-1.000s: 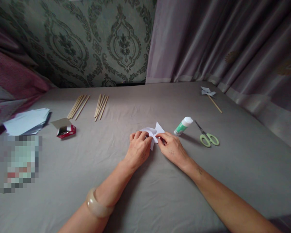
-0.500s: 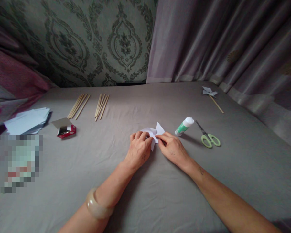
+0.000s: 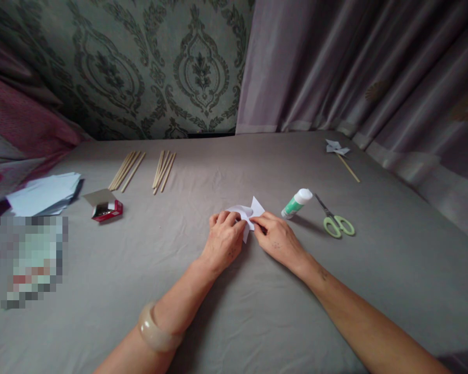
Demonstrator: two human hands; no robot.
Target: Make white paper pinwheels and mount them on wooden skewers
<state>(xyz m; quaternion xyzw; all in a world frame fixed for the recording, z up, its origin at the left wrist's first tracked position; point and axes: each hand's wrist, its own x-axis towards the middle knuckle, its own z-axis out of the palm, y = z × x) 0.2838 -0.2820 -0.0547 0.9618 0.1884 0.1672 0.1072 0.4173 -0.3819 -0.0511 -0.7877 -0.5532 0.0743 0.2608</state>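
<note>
A white paper pinwheel (image 3: pixel 257 206) with folded blades lies low over the grey cloth, between my two hands. My left hand (image 3: pixel 225 236) is closed on its left side, fingers curled over the paper. From the right, my right hand (image 3: pixel 277 236) pinches near the pinwheel's middle with thumb and forefinger. Whether a small pin sits between those fingertips is hidden. Just right of my right hand stands a glue stick (image 3: pixel 297 203) with a white cap and green label. Beyond it lie scissors (image 3: pixel 337 222) with pale green handles.
Two groups of wooden sticks (image 3: pixel 124 170) lie at the back left. An opened red box (image 3: pixel 107 210) with small metal pieces sits nearer, beside a stack of white paper (image 3: pixel 44 193). A pinwheel on a stick (image 3: pixel 337 148) lies at the back right. A blurred-out item (image 3: pixel 35 259) is at left.
</note>
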